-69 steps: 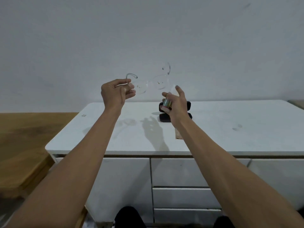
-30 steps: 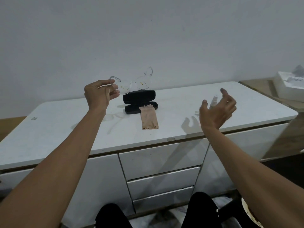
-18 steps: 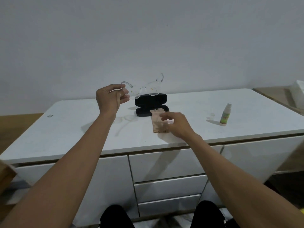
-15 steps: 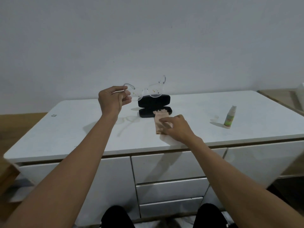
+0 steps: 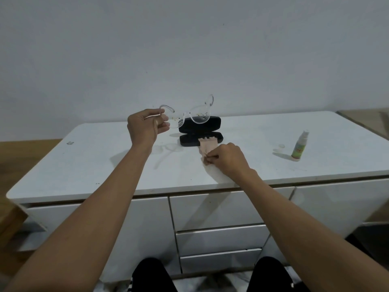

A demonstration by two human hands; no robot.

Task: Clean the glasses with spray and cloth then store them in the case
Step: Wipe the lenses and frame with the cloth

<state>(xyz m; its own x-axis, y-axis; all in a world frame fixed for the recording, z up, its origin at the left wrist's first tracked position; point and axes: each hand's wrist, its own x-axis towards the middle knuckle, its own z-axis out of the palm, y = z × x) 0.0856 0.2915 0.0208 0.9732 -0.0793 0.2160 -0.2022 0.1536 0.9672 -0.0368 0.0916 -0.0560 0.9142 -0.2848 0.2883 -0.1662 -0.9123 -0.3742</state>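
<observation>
Head view: clear-framed glasses (image 5: 190,116), soft pink cloth (image 5: 207,147).

Glasses (image 5: 190,116) in left hand (image 5: 145,127), cloth (image 5: 207,147) under right hand (image 5: 228,159)

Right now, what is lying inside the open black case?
The case stands open on the cabinet top. The pink cloth overlaps its front edge, pinched at the near end by the right hand. The dark interior looks bare; the clear glasses partly cover it.
</observation>
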